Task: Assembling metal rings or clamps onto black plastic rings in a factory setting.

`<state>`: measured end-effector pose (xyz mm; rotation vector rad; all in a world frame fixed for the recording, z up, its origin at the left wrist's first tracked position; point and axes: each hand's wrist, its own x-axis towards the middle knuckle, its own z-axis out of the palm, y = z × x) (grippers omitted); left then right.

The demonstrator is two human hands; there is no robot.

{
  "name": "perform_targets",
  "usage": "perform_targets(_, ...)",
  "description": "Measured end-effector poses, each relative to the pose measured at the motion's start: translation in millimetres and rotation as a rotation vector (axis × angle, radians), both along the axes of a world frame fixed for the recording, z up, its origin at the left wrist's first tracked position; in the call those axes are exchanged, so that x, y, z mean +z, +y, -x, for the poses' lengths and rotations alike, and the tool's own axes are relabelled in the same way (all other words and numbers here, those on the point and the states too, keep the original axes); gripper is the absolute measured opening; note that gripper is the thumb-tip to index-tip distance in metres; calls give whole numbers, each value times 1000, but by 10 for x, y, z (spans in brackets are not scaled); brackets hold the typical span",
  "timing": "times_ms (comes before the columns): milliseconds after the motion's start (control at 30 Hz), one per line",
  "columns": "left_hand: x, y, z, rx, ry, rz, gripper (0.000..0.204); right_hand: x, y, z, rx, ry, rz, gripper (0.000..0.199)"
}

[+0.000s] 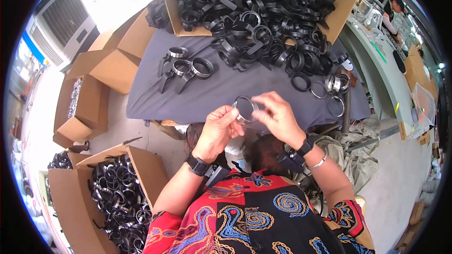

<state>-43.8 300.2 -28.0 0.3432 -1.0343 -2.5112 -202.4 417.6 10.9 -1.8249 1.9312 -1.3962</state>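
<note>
Above the grey-clothed counter [197, 99], both hands pinch 1 metal ring [245, 109]: left hand [220, 129] grips its lower-left edge, right hand [277, 115] its right rim. Black clamp pile [263, 23] lies beyond, w/ 3 fitted clamps [184, 68] nearby.

A table with a grey cloth [221, 91] stands on a pale floor [400, 178] — brown cardboard boxes [101, 73] sit around it. Bright light falls by a big grey cooler [61, 23] — a long green bench [376, 61] runs along the right.
</note>
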Motion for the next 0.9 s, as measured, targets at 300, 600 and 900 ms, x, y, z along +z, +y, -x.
perform_targets(300, -112, 135, -49, 4, 32, 122, 13, -102, 194, -235, 55, -264, -94, 4)
perform_targets(600, -184, -173, -368, 292, 22, 65, 21, 76, 140, 419, -276, 562, -116, 8)
perform_targets(900, -193, -199, -311, 31, 195, -246, 24, -47, 163, 436, -280, 463, -246, 26)
